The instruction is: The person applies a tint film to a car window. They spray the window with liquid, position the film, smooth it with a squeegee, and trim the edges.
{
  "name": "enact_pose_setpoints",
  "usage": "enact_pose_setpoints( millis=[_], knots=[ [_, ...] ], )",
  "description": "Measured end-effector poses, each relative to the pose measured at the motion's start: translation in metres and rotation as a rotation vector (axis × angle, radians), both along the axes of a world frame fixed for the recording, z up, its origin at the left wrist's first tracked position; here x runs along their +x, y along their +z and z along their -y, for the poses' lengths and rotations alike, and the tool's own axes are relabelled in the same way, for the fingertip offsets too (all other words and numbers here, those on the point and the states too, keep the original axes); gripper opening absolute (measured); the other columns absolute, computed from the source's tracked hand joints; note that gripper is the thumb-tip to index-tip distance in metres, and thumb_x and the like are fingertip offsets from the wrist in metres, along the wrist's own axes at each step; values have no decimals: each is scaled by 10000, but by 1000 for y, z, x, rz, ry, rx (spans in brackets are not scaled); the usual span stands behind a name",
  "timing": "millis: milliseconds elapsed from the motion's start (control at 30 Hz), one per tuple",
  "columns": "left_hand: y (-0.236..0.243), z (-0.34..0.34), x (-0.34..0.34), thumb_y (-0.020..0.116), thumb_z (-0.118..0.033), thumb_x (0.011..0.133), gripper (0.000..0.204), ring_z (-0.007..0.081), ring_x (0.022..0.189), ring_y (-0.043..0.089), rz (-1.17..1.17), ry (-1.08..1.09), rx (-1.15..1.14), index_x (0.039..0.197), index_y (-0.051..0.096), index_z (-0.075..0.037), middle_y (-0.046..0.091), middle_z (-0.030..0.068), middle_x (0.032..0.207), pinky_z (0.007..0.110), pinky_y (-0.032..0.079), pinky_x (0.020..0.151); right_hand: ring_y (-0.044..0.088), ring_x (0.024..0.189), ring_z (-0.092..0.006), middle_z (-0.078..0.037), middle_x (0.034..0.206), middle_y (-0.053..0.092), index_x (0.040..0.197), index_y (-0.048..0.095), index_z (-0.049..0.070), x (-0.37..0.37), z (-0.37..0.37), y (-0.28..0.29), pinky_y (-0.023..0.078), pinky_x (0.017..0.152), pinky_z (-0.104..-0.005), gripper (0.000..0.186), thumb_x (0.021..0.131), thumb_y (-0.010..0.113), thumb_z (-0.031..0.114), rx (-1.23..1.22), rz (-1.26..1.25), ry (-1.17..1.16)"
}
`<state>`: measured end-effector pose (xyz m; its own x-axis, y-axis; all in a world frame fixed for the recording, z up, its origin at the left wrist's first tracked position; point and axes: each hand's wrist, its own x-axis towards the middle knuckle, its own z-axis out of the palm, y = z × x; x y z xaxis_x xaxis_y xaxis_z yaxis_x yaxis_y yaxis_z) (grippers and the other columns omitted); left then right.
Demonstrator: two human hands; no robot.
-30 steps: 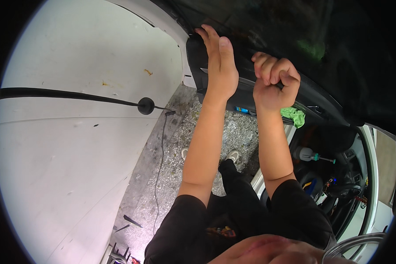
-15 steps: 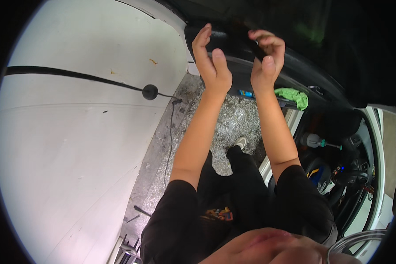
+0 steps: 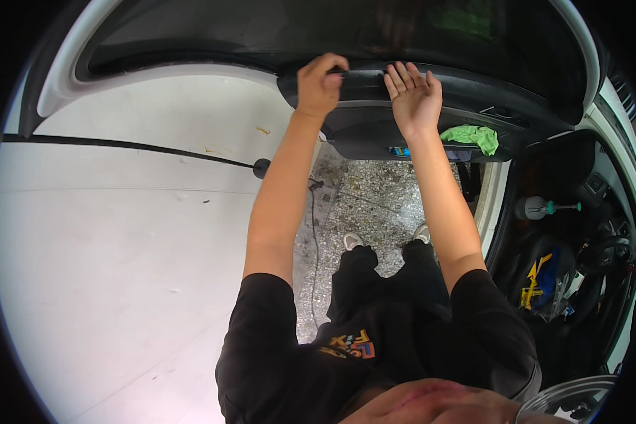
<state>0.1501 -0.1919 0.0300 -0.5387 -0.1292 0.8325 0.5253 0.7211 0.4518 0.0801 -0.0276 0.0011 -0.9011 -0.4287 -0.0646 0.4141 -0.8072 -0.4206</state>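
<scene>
My left hand (image 3: pixel 320 88) is curled at the lower edge of a dark car window (image 3: pixel 318 35), its fingers closed around something small and dark that I cannot make out. Just to its right my right hand (image 3: pixel 413 102) is open, palm toward me, fingertips against the black door trim (image 3: pixel 480 85). Below the trim, a crumpled green cloth (image 3: pixel 473 138) and a small blue item (image 3: pixel 400 151) sit in the door pocket.
A white panel (image 3: pixel 120 247) with a black hose (image 3: pixel 134 147) fills the left. The open car interior (image 3: pixel 544 169) at right holds a pump sprayer (image 3: pixel 548 208) and yellow items (image 3: pixel 533 279). A dark cord (image 3: pixel 314 261) lies on the speckled floor (image 3: pixel 374 198).
My left hand has moved down and left and curled closed. The right hand, earlier curled, now has extended fingers. The view has shifted, showing more of the door window.
</scene>
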Motion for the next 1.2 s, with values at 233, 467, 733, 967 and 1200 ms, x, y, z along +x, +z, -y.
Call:
enact_pose_setpoints(
  millis=[233, 467, 733, 967, 1200],
  knots=[
    [-15, -3, 4, 500, -701, 765, 716, 118, 535, 508, -41, 67, 36, 684, 500, 11, 529, 71, 595, 219, 399, 522, 165, 1364, -380, -306, 1445, 87, 1409, 75, -58, -12, 20, 7, 229, 1106, -422, 775, 890, 464, 366, -172, 72, 50],
    [-12, -28, -14, 496, -672, 803, 701, 115, 512, 496, -64, 108, 16, 638, 503, 9, 526, 64, 573, 219, 383, 491, 248, 1324, -417, -330, 1432, 124, 1405, 107, -42, -27, -12, -2, 257, 1100, -451, 747, 883, 492, 330, -168, -7, 36],
    [31, -47, 21, 532, -683, 771, 704, 197, 510, 529, -237, 112, -69, 645, 490, 8, 513, 86, 548, 356, 492, 570, 617, 968, -229, -165, 1105, 609, 1259, 454, -17, -17, -155, -50, 469, 881, -327, 446, 970, 345, 304, 338, -336, 473],
    [-14, -190, 46, 771, -472, 668, 481, 191, 470, 529, 192, -188, -170, 597, 498, -83, 511, 38, 528, 303, 458, 504, 581, 983, -171, -105, 1068, 604, 1246, 466, 5, 53, -275, -93, 452, 877, -314, 353, 946, 488, 189, 634, -386, 579],
    [-35, -331, -29, 703, -111, 697, 216, 247, 641, 593, 342, -216, -202, 804, 517, -83, 570, 45, 693, 337, 468, 598, 432, 1225, -278, -178, 1330, 442, 1344, 350, 3, 21, -316, -35, 320, 1025, -403, 749, 819, 610, 470, 792, -923, -2]
  ],
)
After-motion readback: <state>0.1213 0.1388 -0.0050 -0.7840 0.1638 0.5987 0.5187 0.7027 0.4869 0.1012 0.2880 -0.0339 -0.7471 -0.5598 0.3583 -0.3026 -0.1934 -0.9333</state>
